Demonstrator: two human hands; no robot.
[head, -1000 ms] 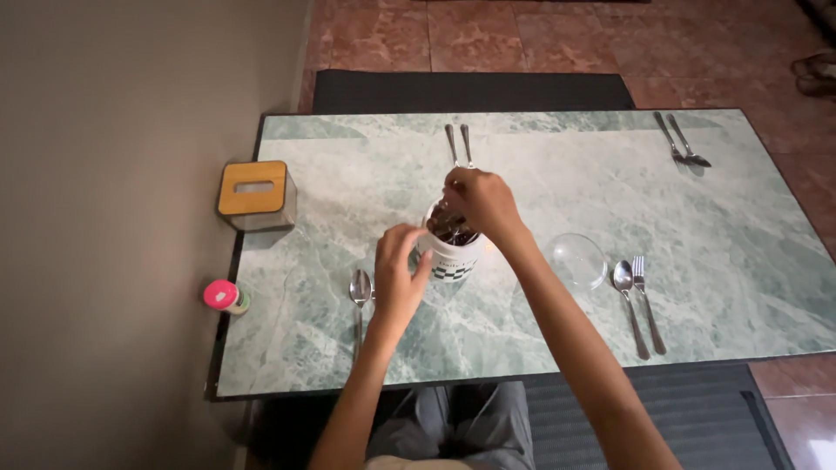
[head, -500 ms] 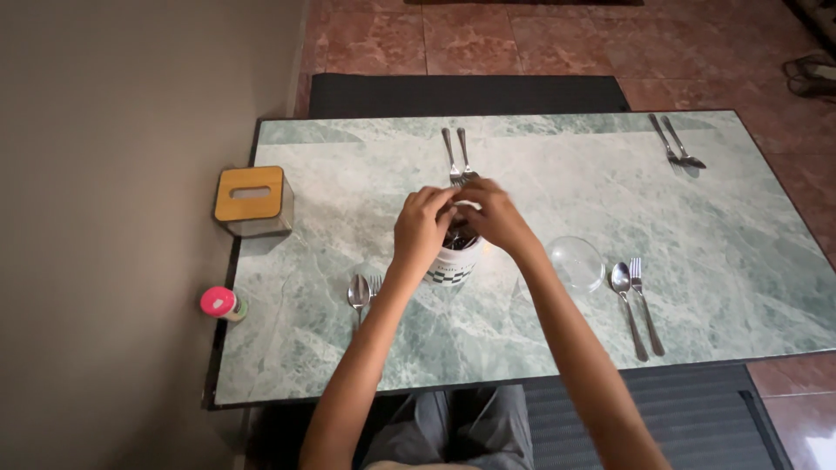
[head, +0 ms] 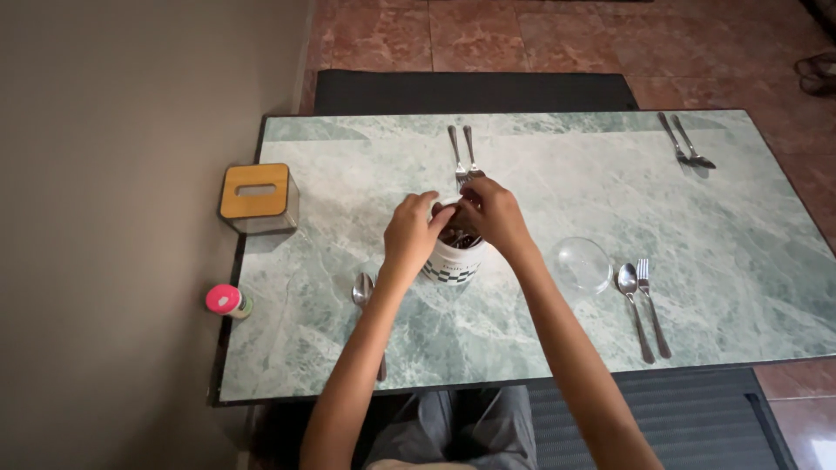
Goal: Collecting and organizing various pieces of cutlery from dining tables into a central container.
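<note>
Soft, even daylight, moderately bright. Faint sheen on counter [head: 522,322], brighter toward right of frame. Weak shadows beneath cutlery. Left wall dim. Focus sharp; slight wide-angle bowing at edges.

I see 2 bare forearms, no sleeves, no watch or rings visible on the left hand [head: 411,233] or right hand [head: 493,211]. Grey trousers [head: 457,426] show at the bottom edge.
</note>
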